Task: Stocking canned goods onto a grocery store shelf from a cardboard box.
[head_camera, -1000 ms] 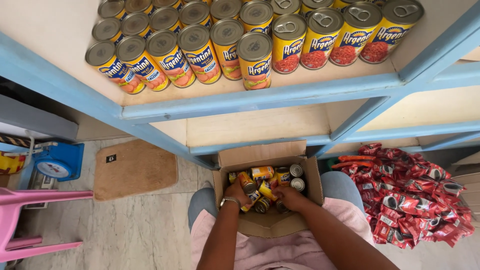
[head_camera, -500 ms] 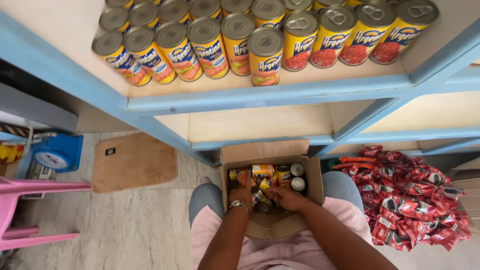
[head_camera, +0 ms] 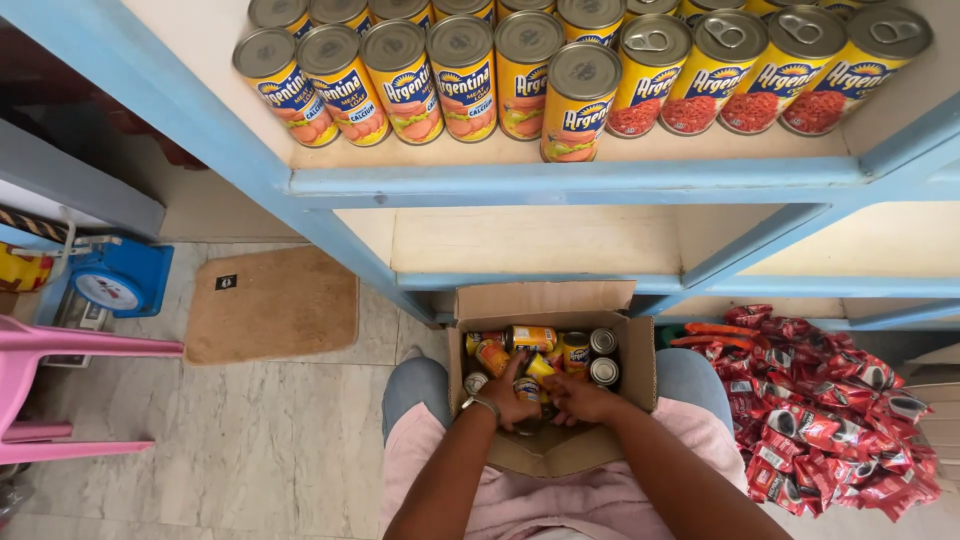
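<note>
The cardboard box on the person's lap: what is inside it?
The cardboard box holds yellow cans, some lying, some showing silver tops. The left hand and right hand reach in among them and cover whatever lies beneath.

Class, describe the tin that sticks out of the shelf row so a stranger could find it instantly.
Start at the blue-edged shelf above the cardboard box. Its top tier holds yellow tins. One tin stands alone nearer the front edge, ahead of the others.
</note>
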